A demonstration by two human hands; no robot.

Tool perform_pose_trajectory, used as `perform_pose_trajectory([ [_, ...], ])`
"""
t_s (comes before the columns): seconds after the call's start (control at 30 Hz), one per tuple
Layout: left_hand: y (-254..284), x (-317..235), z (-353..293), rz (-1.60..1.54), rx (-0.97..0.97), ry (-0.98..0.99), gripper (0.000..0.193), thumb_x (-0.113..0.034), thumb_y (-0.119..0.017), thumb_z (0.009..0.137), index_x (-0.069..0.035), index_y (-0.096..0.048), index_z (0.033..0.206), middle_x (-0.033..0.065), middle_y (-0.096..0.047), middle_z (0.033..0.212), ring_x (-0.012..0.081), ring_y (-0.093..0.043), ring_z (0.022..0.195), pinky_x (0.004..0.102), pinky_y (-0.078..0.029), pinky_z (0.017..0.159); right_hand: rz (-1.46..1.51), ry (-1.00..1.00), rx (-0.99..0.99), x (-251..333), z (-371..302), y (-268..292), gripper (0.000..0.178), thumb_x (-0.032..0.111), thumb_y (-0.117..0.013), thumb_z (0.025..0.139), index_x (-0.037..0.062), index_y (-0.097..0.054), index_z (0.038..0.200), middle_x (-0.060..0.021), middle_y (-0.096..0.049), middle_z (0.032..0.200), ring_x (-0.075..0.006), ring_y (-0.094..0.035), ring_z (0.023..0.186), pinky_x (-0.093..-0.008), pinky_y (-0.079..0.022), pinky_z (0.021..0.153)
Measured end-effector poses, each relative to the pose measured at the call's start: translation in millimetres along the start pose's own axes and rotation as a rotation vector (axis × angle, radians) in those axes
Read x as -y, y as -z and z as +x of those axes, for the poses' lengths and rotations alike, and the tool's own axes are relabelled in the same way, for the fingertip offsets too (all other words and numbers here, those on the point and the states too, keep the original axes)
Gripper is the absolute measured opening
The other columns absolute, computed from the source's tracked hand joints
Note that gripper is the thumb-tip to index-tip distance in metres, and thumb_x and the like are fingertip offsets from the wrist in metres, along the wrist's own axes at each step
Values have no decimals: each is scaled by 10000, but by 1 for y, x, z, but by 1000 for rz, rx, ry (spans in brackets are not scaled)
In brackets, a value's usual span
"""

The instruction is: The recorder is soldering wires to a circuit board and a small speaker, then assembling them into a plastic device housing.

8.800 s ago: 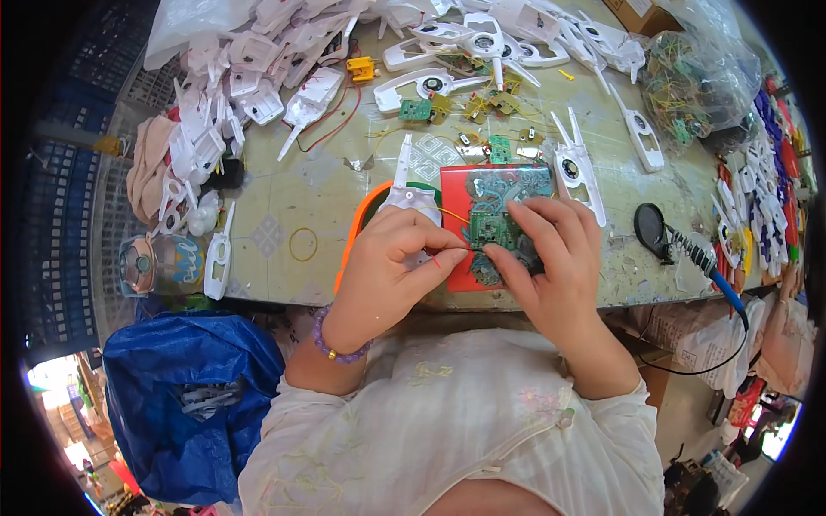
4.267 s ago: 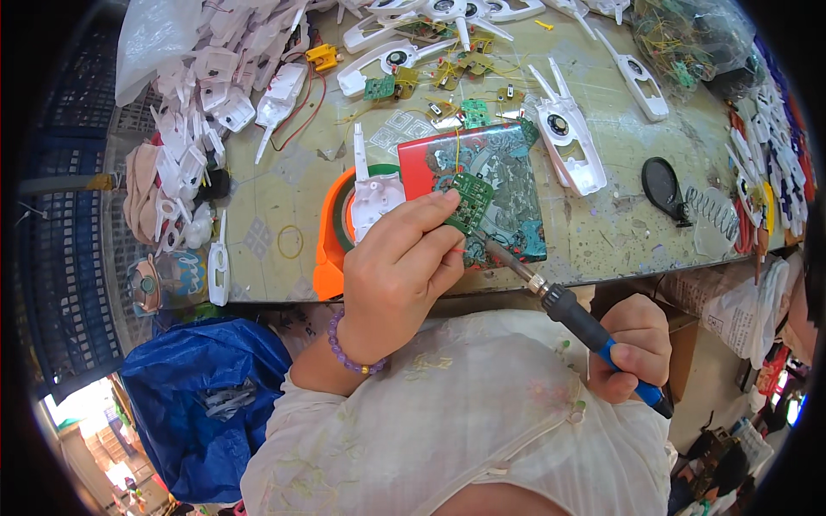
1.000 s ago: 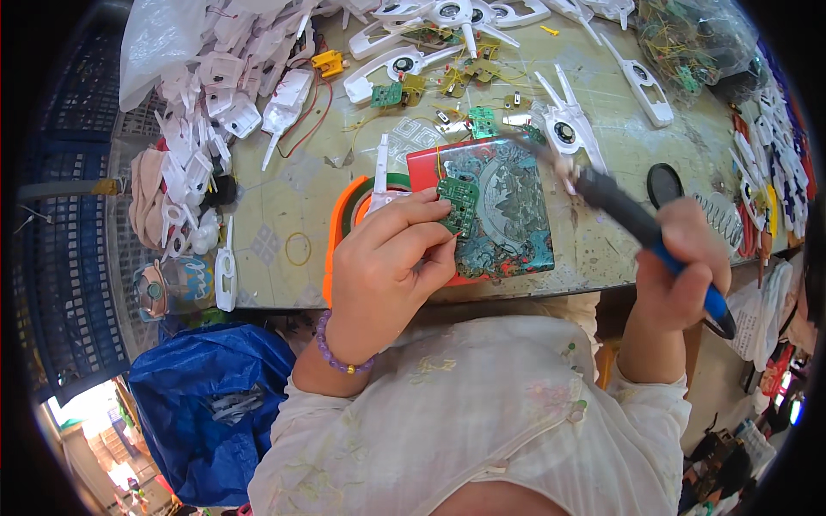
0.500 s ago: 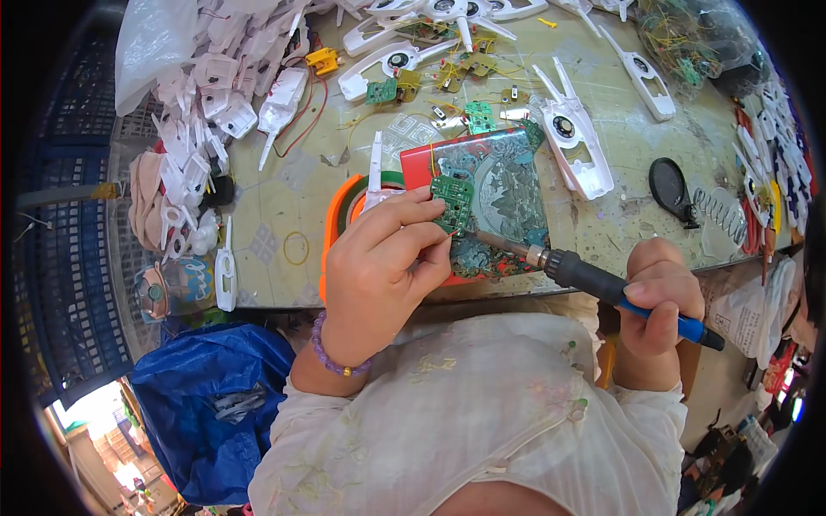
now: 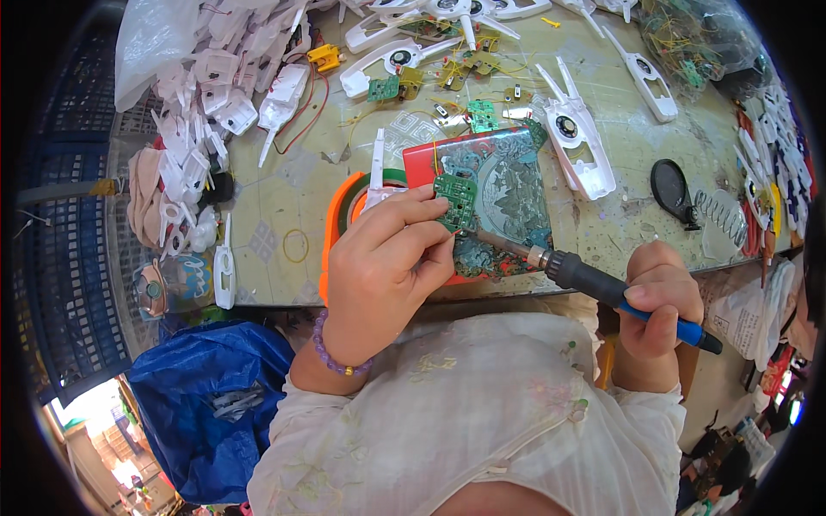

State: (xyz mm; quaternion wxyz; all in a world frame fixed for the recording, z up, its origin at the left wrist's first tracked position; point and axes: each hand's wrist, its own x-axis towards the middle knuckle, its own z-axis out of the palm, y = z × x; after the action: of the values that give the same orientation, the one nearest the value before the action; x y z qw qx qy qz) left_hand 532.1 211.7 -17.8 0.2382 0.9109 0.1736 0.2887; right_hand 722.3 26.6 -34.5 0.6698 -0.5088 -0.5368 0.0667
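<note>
Circuit board (image 5: 455,203), small and green, is over the red patterned pad (image 5: 516,193) on the counter (image 5: 594,245), held at its left edge by the partly curled left hand (image 5: 385,258). The right hand (image 5: 661,301) closes around the soldering iron (image 5: 589,279), whose tip is at the board's lower edge; whether they touch, I cannot tell.

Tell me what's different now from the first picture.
The right hand has left the circuit board and taken the soldering iron out of its coiled holder, bringing it leftward so its tip is at the board's lower edge. The left hand now holds the board by its left side. The blue bag and white plastic parts look unchanged.
</note>
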Motion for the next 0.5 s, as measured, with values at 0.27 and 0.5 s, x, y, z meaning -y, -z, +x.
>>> perform_pose_trajectory([
  [0.27,0,-1,1,2,-3,-6,161,29,-726,658,-7,-645,792,97,-670,948,269,-668,948,351,-544,762,-5,-31,-11,2,1,-1,281,296,-545,936,54,-608,808,-37,-536,597,-173,-458,507,-295,-351,454],
  [0.5,-2,-3,1,33,-24,-17,156,30,-722,651,-13,-633,772,92,-659,943,266,-660,939,354,-544,760,-5,-63,-49,1,-4,-3,294,311,-542,936,61,-606,795,-38,-551,611,-172,-461,499,-299,-351,452],
])
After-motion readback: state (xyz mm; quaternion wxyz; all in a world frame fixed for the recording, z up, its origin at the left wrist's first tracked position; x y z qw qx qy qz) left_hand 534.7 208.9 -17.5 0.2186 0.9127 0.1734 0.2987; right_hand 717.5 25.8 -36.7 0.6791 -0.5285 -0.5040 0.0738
